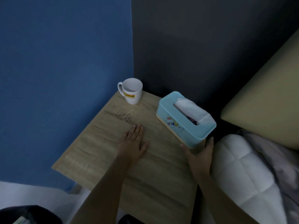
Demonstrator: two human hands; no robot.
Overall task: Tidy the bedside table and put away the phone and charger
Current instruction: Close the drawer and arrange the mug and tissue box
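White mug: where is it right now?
Head view: the white mug stands at the far corner of the bedside table, by the blue wall, left of the tissue box.

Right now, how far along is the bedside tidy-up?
Looks done: no phone or charger shows on the bedside table. In hand: the right hand grips the near end of the blue tissue box, while the left hand rests flat on the wood. Left: setting the box in place; the white mug stands at the far corner.

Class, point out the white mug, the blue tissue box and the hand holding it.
White ceramic mug [134, 99], head view: outer wall.
Light blue plastic tissue box [178, 126], head view: side wall.
Right hand [199, 157], head view: its back.
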